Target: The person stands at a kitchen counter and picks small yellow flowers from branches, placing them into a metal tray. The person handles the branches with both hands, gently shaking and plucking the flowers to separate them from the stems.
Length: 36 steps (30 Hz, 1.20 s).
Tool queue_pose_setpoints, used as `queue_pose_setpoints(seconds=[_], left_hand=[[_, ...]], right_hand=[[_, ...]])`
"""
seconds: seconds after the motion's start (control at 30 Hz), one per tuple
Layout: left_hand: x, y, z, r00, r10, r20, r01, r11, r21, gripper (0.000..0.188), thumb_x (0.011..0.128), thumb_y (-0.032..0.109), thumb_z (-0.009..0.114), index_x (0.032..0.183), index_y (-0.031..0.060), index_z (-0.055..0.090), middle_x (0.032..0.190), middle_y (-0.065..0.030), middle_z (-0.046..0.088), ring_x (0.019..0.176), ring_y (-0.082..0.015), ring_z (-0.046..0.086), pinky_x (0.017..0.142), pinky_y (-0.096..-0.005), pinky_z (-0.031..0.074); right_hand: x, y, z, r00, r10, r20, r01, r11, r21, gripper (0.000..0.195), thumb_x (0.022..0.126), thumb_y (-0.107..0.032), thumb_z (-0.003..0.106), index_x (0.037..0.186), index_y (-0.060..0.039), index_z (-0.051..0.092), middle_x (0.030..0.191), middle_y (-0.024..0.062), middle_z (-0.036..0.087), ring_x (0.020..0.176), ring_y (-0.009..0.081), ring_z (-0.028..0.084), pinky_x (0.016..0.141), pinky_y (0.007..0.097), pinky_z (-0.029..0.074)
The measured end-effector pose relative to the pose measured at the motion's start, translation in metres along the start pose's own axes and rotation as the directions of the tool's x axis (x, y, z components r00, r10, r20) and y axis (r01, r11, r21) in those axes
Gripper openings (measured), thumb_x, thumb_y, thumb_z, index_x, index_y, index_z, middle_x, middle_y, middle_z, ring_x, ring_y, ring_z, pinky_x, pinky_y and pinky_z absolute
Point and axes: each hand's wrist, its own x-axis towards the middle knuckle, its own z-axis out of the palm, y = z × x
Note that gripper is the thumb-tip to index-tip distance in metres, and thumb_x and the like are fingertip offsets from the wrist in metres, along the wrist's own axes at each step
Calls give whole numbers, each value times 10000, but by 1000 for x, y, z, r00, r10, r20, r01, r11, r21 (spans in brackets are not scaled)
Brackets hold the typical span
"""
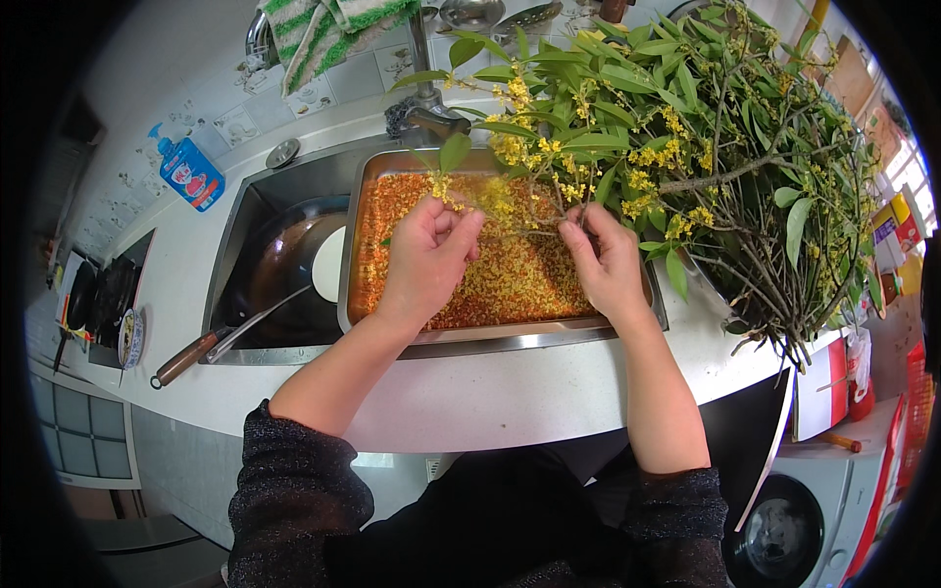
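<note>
Both hands are over a rectangular metal tray (514,328) set across the sink. Loose yellow and orange osmanthus blossoms (492,298) cover its bottom. My left hand (430,253) pinches the end of a thin twig, with a small flower cluster (441,188) and a green leaf just above the fingers. My right hand (604,257) grips a leafy osmanthus branch (544,140) by its stem, yellow flowers hanging along it. A thin twig seems to run between the two hands. Some blossoms below the hands look blurred.
A large heap of cut osmanthus branches (750,162) covers the counter's right side. Left of the tray, a wok (272,257) with a wooden handle sits in the sink (242,353). Behind stand a faucet (434,117) and a blue pump bottle (190,170); a striped towel (323,37) hangs above.
</note>
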Motion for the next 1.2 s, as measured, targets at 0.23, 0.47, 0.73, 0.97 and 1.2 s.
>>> queue_pose_setpoints(seconds=[0.23,0.47,0.73,0.97,1.2], left_hand=[[-1,5,1,1000,-25,-4,25,998,-55,96,959,125,556,1024,58,533,662,-4,541,490,-50,433,421,-189,317],[-1,8,-2,1000,-10,24,12,998,-62,144,968,117,525,1101,60,525,693,-2,558,481,-35,419,424,-173,309],[-1,8,-2,998,22,52,-21,1000,-11,231,959,97,540,1187,63,557,726,8,567,502,-14,411,442,-161,306],[0,3,-4,998,33,62,-31,999,-28,210,947,90,568,1155,60,584,737,6,577,514,-12,416,450,-160,308],[0,3,-2,997,68,30,-68,998,-16,143,947,93,570,1086,64,587,737,1,576,511,-15,416,452,-161,314]], right_hand=[[1,1,-3,1000,15,-25,-13,998,59,159,895,-140,635,850,-7,561,609,59,486,548,139,414,519,288,352],[2,4,-6,999,8,-32,-6,998,69,156,901,-130,629,857,-2,552,603,38,460,545,99,378,507,262,334],[2,3,-7,1000,-16,-18,18,996,85,180,901,-143,631,844,0,539,602,43,447,536,111,372,505,271,331],[3,5,-7,1000,-4,22,2,995,99,176,899,-144,630,837,-6,541,597,38,433,531,101,352,498,265,315],[2,6,-7,1000,-3,28,-1,992,127,178,896,-145,634,834,-7,541,595,20,417,537,89,342,495,259,307]])
